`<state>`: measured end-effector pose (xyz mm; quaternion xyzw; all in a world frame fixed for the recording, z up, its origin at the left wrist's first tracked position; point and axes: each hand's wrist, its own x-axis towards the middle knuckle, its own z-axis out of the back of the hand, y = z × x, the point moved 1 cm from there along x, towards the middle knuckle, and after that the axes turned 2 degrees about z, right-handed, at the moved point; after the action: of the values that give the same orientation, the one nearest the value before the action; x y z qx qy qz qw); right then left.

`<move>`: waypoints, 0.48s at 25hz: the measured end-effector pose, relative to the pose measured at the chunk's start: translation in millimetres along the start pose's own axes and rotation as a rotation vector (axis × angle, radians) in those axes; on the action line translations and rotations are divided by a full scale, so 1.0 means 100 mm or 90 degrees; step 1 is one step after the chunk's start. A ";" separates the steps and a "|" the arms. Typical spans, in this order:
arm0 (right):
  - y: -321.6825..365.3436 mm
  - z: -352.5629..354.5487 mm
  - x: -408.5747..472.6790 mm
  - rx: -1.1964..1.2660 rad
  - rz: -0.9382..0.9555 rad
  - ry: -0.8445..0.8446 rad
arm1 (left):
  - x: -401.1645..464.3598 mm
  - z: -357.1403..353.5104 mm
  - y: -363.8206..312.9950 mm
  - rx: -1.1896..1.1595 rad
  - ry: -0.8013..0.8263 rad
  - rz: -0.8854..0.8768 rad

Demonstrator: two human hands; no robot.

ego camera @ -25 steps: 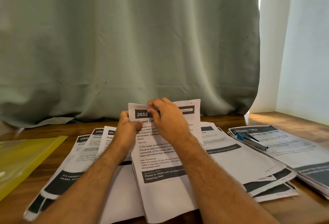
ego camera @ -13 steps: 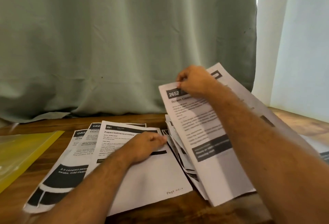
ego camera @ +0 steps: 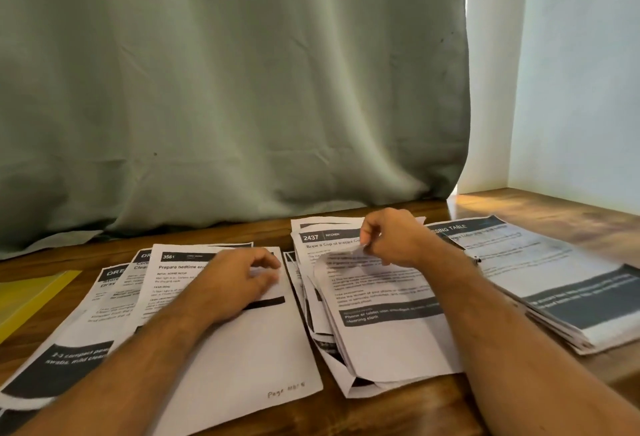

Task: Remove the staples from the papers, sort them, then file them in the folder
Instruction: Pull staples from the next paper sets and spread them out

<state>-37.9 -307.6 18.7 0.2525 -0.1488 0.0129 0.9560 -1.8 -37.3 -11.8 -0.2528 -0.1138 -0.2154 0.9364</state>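
Right hand (ego camera: pixel 391 238): grip pinching top sheet (ego camera: pixel 381 300), middle pile under it | Left hand (ego camera: pixel 242 279): grip slack, resting on sheet 3561 (ego camera: pixel 242 349) | Advice: lower flat, square edges with pile.

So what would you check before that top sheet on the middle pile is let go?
1. Right hand pinches the top sheet: ok.
2. Sheet lies on the middle pile: ok.
3. Left hand rests on the 3561 sheet: ok.
4. Staple gone from the sheet: cannot tell.
5. Yellow folder within reach at the left edge: ok.
6. Pile edges squared: not ok, they are fanned.
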 end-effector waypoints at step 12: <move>0.04 -0.15 -0.05 -0.061 -0.007 0.098 | 0.68 -0.52 -0.56 -0.074 0.014 0.110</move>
<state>-38.7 -296.4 7.1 0.2056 -0.0737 0.0198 0.9757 38.0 -131.0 -9.9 -0.3130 -0.0686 -0.1427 0.9365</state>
